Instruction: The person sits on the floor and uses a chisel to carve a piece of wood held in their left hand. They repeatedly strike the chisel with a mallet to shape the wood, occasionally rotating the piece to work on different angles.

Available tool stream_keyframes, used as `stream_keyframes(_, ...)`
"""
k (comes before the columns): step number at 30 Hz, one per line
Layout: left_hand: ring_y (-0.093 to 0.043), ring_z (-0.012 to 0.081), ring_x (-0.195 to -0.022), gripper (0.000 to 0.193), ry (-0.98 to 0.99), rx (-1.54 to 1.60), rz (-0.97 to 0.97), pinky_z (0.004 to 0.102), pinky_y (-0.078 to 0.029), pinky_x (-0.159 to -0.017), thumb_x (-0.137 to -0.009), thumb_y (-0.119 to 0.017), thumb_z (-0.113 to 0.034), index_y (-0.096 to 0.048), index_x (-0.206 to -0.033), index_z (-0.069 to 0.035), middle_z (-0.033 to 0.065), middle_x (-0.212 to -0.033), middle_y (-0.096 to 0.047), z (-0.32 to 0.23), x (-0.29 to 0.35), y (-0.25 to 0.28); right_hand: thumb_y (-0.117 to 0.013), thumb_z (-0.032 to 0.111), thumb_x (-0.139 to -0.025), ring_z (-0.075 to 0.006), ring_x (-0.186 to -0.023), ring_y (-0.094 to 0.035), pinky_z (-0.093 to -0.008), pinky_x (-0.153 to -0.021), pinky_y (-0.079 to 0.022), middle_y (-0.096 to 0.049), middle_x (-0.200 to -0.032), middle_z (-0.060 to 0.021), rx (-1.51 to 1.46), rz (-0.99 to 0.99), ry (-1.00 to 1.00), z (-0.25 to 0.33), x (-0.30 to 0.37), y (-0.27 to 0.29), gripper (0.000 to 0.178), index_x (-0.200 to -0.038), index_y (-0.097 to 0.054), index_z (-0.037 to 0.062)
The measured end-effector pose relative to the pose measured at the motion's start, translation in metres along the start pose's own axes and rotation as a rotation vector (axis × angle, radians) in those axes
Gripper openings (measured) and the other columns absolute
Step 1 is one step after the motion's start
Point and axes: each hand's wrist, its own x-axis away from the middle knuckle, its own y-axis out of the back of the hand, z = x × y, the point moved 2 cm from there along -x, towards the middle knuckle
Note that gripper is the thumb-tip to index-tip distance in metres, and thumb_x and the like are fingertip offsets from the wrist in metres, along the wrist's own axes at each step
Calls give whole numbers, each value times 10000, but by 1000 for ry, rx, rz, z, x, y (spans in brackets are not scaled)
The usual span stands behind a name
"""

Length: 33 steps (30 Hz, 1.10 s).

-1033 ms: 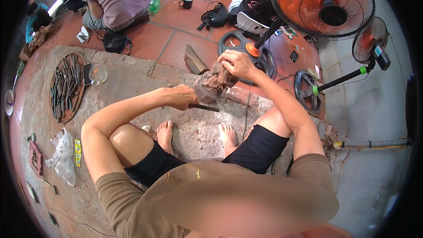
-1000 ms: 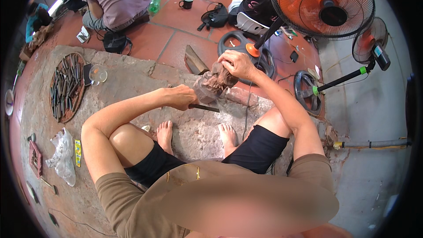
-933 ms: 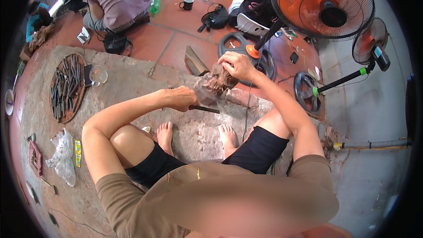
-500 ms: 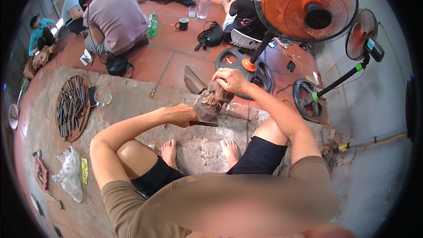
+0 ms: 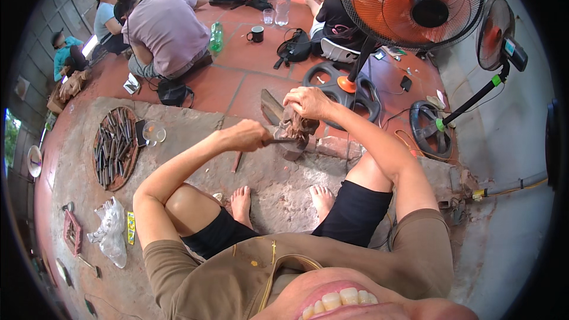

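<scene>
My right hand (image 5: 309, 103) is closed over the top of a brown, knobbly carved piece (image 5: 290, 124) that looks like wood. It is held upright in front of my feet. In my closed left hand (image 5: 244, 136) is a dark, narrow bar-like tool (image 5: 282, 140), whose exact kind I cannot make out. The tool's free end reaches the lower part of the carved piece; whether they touch, I cannot tell. A wedge-shaped wooden offcut (image 5: 271, 106) lies just behind the piece.
At the left, a round tray (image 5: 135, 160) holds many slim dark hand tools, with clear cups (image 5: 154, 133) beside it. A plastic bag (image 5: 110, 234) lies nearer me. Right of my hands stand a large orange fan (image 5: 409, 6) and a smaller fan (image 5: 493, 35). Other people sit beyond.
My left hand has risen with the tool, from below the carved piece to level with its lower part. My right hand keeps its hold. The whole view has shifted slightly.
</scene>
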Motion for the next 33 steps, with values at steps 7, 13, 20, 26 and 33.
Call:
stream_keyframes(7,-609,83,-719,127,246,382,-433,283,-478,-665,-797,-704,-80,-682,-913,-33,35,-758,-681,22,16,85,-493,144,-788,-315,-874,-633,-425,-774,-515,-656,-893,-94,1,-4,-41,-20,0,3,211,-913,-659,109)
stream_keyframes(13,-593,87,-738,131,293,587,-710,249,-476,-685,-824,-656,-76,-668,-928,3,31,-785,-667,61,-2,134,-484,134,-782,-324,-872,-632,-421,-776,-513,-660,-898,-108,-19,-11,-91,-35,10,15,224,-906,-668,102)
stream_keyframes(20,-581,111,-655,174,352,950,-1220,251,-472,-610,-789,-673,-73,-653,-947,-2,43,-742,-635,105,-40,95,-486,132,-776,-327,-884,-632,-428,-773,-511,-665,-908,-112,-28,-11,-118,-33,13,17,228,-903,-671,96)
stream_keyframes(26,-578,130,-614,209,635,1482,-1611,265,-504,-554,-777,-666,-42,-627,-981,-18,42,-754,-620,105,-56,-71,-491,129,-784,-317,-869,-634,-425,-766,-506,-665,-894,-108,-69,-33,-116,-36,10,14,221,-905,-674,105)
stream_keyframes(33,-497,106,-496,188,780,1740,-1604,246,-396,-457,-761,-712,-45,-628,-923,2,-1,-649,-560,75,-58,-220,-517,134,-800,-298,-893,-615,-408,-767,-498,-636,-906,-99,9,-36,-37,-46,9,2,192,-915,-671,147)
